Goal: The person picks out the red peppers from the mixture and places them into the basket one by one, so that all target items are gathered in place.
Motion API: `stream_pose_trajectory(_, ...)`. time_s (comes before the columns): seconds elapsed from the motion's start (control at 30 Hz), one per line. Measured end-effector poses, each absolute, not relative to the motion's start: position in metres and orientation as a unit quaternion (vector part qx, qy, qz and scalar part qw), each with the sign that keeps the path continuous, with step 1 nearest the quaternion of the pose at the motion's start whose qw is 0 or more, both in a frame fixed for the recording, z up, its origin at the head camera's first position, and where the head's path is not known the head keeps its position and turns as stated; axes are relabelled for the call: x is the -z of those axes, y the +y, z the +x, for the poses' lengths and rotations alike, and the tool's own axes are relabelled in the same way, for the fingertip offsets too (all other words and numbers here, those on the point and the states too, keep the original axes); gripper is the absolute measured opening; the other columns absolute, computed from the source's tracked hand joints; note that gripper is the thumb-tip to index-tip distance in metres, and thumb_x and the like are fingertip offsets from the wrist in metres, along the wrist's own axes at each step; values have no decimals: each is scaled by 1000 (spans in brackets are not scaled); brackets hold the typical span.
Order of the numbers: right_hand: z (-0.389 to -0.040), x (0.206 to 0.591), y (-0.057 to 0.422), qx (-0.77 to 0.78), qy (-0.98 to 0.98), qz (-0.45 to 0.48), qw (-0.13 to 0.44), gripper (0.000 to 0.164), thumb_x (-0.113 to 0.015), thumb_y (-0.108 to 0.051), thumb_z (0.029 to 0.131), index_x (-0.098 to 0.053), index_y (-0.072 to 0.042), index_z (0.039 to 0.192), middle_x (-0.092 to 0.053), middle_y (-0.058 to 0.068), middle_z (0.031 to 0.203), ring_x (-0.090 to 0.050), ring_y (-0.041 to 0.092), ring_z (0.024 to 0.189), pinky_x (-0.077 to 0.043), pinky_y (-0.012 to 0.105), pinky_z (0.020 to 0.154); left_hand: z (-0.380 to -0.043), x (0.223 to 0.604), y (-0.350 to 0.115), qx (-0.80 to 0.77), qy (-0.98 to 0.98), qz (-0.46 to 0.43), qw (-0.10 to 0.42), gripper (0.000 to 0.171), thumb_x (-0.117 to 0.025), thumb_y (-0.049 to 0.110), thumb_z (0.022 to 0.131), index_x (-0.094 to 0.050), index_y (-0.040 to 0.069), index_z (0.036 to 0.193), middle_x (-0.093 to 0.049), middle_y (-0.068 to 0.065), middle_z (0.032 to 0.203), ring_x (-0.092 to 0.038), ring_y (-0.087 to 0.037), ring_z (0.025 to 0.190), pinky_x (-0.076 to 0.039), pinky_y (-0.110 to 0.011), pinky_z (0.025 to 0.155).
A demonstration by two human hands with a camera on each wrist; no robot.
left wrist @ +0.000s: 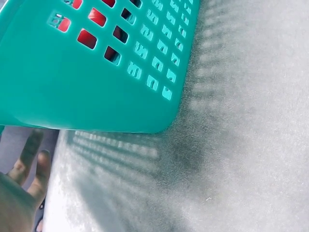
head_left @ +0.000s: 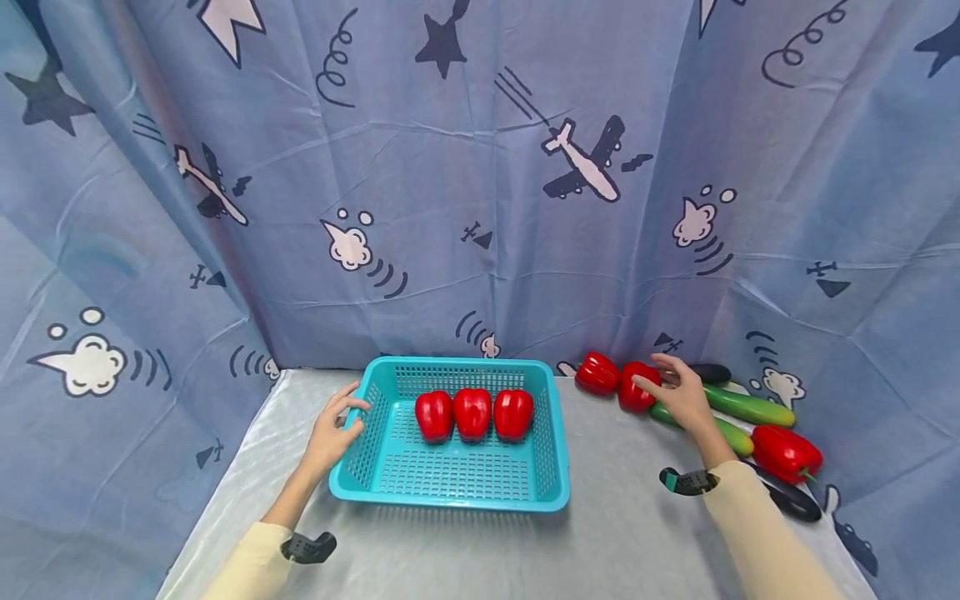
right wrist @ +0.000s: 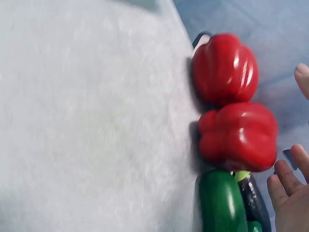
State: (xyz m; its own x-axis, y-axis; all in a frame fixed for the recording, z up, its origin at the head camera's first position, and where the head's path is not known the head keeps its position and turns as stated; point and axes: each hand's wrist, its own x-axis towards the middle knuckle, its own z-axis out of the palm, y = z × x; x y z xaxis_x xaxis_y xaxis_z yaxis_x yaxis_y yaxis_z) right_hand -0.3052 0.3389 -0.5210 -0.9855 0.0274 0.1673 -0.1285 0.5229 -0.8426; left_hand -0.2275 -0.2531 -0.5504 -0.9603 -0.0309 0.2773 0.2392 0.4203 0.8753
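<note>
Three red bell peppers (head_left: 472,414) stand in a row inside a turquoise perforated basket (head_left: 457,502). At the basket's left rim is my left hand (head_left: 330,433), its fingers apart and holding nothing. In the left wrist view that hand (left wrist: 21,188) shows at the lower left beside the basket wall (left wrist: 87,96); contact with the rim is unclear. My right hand (head_left: 678,396) reaches to a red bell pepper (head_left: 636,398) at the back right, fingers spread. The right wrist view shows a gap between the hand (right wrist: 292,198) and this pepper (right wrist: 239,137). Another bell pepper (head_left: 597,373) touches it on the left.
Right of the peppers lie green cucumbers (head_left: 750,407), dark eggplants (head_left: 791,500) and another red bell pepper (head_left: 786,454). A blue patterned curtain (head_left: 450,208) borders the back and sides of the pale grey tabletop (head_left: 615,500).
</note>
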Motion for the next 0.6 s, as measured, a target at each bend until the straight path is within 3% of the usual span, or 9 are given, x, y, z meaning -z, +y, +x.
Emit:
stream_pose_trajectory(0.2, -312, 526, 341, -468, -882, 19, 59, 76, -75, -33, 93, -39, 3, 150, -38, 35, 147, -39, 57, 131, -38, 66, 100, -215, 527, -243, 545, -825, -72, 133, 23, -57, -16, 88, -66, -10, 108, -35, -32, 153, -34, -51, 139, -38, -66, 95)
stream_pose_trajectory(0.6, -327, 539, 346, -470, -882, -19, 45, 83, -79, -35, 90, -38, 2, 151, -35, 36, 150, -38, 54, 131, -39, 64, 101, -211, 516, -240, 539, -830, -68, 127, 22, -58, -16, 88, -66, -10, 107, -35, -32, 153, -33, -52, 138, -40, -64, 95)
